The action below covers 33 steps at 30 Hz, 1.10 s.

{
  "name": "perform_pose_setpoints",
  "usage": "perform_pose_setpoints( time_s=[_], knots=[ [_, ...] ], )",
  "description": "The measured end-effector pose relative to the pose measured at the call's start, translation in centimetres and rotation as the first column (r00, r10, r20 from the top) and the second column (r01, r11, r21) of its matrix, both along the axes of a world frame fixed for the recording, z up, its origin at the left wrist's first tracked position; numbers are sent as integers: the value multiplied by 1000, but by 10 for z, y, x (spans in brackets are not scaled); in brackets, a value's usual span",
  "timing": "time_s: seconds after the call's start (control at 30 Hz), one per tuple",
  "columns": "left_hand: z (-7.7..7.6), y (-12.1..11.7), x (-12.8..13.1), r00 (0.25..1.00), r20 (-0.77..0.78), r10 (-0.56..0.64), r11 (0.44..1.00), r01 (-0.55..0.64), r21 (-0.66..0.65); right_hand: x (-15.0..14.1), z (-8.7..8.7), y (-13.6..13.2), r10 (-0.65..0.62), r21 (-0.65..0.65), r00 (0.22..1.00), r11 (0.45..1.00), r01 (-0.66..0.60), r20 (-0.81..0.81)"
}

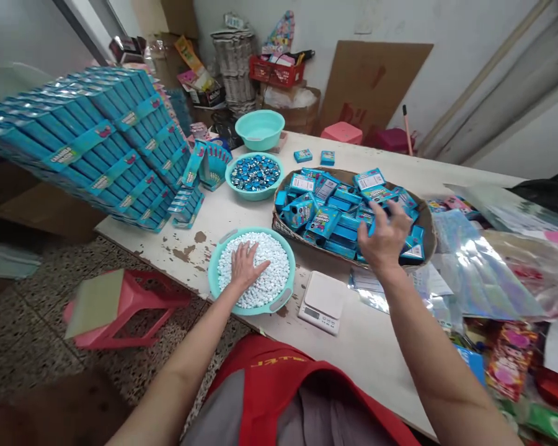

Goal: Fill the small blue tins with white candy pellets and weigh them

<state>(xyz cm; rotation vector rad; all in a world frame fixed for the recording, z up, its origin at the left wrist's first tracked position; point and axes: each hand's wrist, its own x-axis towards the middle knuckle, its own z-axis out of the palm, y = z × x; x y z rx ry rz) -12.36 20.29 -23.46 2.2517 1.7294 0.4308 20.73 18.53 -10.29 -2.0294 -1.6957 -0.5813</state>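
Note:
My left hand lies in a teal basin full of small white candies, fingers spread over them. My right hand reaches into a woven basket heaped with small blue boxes; its fingers curl around one blue box at the heap's right side. A small white scale sits on the table between my arms.
A teal bowl of shiny blue-and-silver pieces and an empty teal basin stand behind. Stacked blue cartons fill the left. Clear plastic bags and colourful packets cover the right. A pink stool lies tipped on the floor.

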Motion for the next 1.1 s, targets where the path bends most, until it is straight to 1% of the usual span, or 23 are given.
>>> perform_pose_setpoints(
  time_s=[0.03, 0.07, 0.13, 0.2, 0.27, 0.33, 0.43, 0.5, 0.53, 0.57, 0.6, 0.63, 0.67, 0.73, 0.77, 0.8, 0.83, 0.87, 0.93, 1.0, 1.03, 1.07, 1.1],
  knots=[
    [0, 1, -1, 1000, 1, -31, 1000, 31, 1, -7, 0, 4, 127, -89, 990, 989, -121, 58],
    [0, 2, -1, 998, -1, -58, 998, 58, 3, -13, -2, 8, 249, -204, 963, 953, -225, 100],
    [0, 5, 0, 996, -5, -94, 995, 94, 16, -22, -11, 21, 409, -418, 904, 848, -326, 125],
    [1, 8, 1, 993, -4, -122, 992, 122, 26, -24, -20, 35, 455, -532, 883, 779, -333, 114],
    [2, 11, 2, 988, 0, -152, 988, 152, 30, -20, -22, 45, 455, -566, 884, 758, -324, 103],
    [1, 13, 1, 983, 2, -186, 982, 186, 32, -16, -15, 49, 443, -547, 892, 770, -328, 90],
    [-2, 16, -3, 972, 26, -233, 972, 231, 52, -17, 7, 40, 364, -407, 931, 851, -331, 5],
    [-5, 19, -5, 961, 59, -269, 962, 265, 68, -26, 18, 22, 273, -256, 948, 916, -308, -163],
    [-7, 20, -6, 956, 80, -281, 958, 276, 71, -34, 20, 9, 215, -184, 931, 943, -277, -296],
    [-8, 23, -7, 952, 106, -287, 957, 281, 68, -43, 19, -5, 152, -120, 876, 966, -230, -458],
    [-10, 25, -7, 948, 138, -287, 958, 281, 59, -54, 15, -20, 89, -65, 770, 984, -166, -631],
    [-11, 27, -7, 944, 179, -277, 961, 274, 44, -67, 8, -35, 34, -24, 614, 996, -86, -789],
    [-12, 29, -7, 939, 231, -256, 966, 258, 25, -81, 0, -50, -2, 1, 423, 1000, 8, -906],
    [-11, 33, -6, 910, 366, -197, 976, 219, -18, -112, -19, -75, -24, -11, 60, 980, 197, -998],
    [-10, 34, -5, 879, 449, -157, 980, 196, -41, -128, -27, -84, -30, -46, -64, 962, 269, -997],
    [-8, 36, -5, 834, 541, -107, 983, 171, -68, -143, -34, -91, -46, -89, -144, 946, 312, -989],
    [-5, 37, -5, 772, 634, -42, 983, 144, -111, -157, -39, -97, -74, -131, -181, 937, 323, -981],
    [-1, 38, -5, 697, 716, 42, 976, 126, -180, -170, -43, -100, -115, -167, -182, 938, 302, -977],
    [10, 38, -5, 523, 806, 276, 906, 139, -400, -192, -46, -102, -216, -229, -86, 956, 183, -973],
    [23, 36, -6, 351, 775, 526, 760, 216, -613, -206, -48, -98, -290, -287, 100, 957, 40, -952],
    [30, 34, -6, 273, 739, 616, 690, 267, -673, -211, -48, -95, -299, -310, 219, 951, -13, -929],
    [37, 32, -6, 197, 711, 675, 643, 314, -698, -216, -49, -91, -288, -324, 345, 945, -49, -893],
    [45, 29, -5, 123, 696, 708, 625, 350, -698, -219, -50, -86, -259, -330, 469, 941, -76, -844]
  ],
)
